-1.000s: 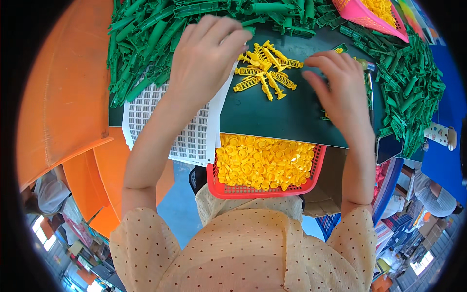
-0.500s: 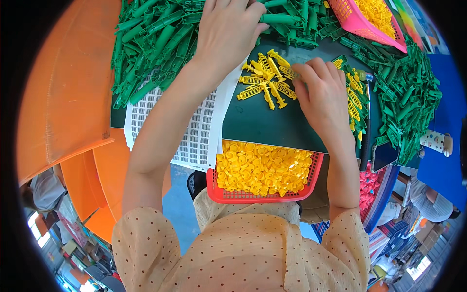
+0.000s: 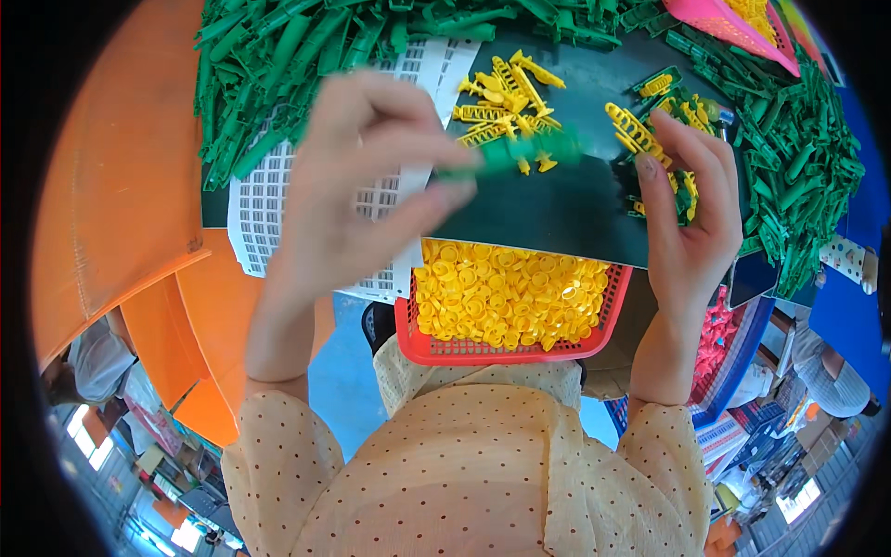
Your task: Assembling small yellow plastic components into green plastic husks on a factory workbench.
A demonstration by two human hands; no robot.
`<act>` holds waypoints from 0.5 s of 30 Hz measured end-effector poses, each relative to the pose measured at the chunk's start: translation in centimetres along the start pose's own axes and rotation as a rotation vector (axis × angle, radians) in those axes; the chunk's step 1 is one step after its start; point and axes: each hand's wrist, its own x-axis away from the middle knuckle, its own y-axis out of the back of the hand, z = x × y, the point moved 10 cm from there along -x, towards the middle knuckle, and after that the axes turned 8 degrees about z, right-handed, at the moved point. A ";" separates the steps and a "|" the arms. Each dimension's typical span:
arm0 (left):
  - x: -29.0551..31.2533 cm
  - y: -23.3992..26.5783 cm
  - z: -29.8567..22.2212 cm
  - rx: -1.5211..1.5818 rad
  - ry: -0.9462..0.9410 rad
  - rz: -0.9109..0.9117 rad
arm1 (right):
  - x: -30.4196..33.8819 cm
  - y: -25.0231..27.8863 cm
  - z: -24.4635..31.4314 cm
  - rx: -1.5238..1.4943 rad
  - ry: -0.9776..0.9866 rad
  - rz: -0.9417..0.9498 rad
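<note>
My left hand (image 3: 348, 176), blurred by motion, pinches a green plastic tube-shaped part (image 3: 529, 151) over the dark table. Between the thumb and fingers of my right hand (image 3: 694, 209) is a yellow slotted plastic stick (image 3: 631, 128). A loose cluster of similar yellow sticks (image 3: 501, 113) lies on the table between the hands, partly behind the green part. Beside and behind my right fingers sit several green parts with yellow sticks in them (image 3: 685, 190), partly hidden by that hand.
Heaps of green parts lie at the far left (image 3: 278, 74) and right (image 3: 789, 167). Printed white sheets (image 3: 264, 209) lie under my left arm. A red basket (image 3: 501, 351) of yellow round pieces (image 3: 506, 297) stands at the table's near edge. A pink basket (image 3: 696, 14) is far right.
My left hand has come back from the green heap toward me, now with a green part. My right hand has moved right from the yellow cluster and holds a yellow stick up.
</note>
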 end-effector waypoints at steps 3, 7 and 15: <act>2.4 -4.4 -0.3 -0.235 -0.090 0.195 | 1.2 -0.4 0.2 -0.085 -0.027 0.034; 3.6 -7.4 0.7 -0.435 -0.068 0.236 | 2.5 -2.2 0.2 -0.170 -0.074 0.108; 4.6 -5.8 1.3 0.001 0.155 0.148 | 4.4 -4.1 0.5 -0.475 -0.148 0.142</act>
